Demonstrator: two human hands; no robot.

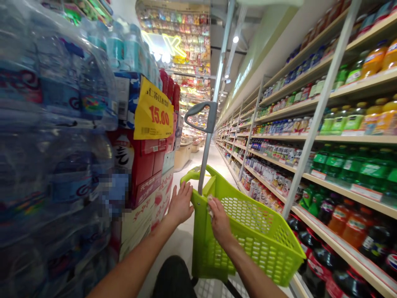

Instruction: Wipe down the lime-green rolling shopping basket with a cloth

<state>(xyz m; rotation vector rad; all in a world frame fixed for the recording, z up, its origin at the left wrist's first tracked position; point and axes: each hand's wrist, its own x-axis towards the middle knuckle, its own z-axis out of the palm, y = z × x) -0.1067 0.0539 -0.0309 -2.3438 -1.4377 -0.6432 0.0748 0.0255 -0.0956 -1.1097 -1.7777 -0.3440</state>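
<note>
A bright green rolling shopping basket [248, 219] with perforated sides stands in front of me. From its near end rises a grey pull handle [204, 116] on a metal pole. My left hand [180, 203] rests against the basket's near left corner, fingers stretched out and holding nothing. On the near rim, right of the pole, my right hand [221, 221] has its fingers closed on a small whitish crumpled wipe [211, 203], pressed to the green plastic. Whether the wipe is paper or cloth cannot be told. The basket's inside is partly visible through the holes.
Shelves [350, 136] of bottled drinks line the right side, close to the basket. Shrink-wrapped water bottles [68, 165] are stacked at left, beside red drink cartons [151, 165] and a yellow price sign [154, 109]. The pale aisle floor [208, 159] runs ahead between them.
</note>
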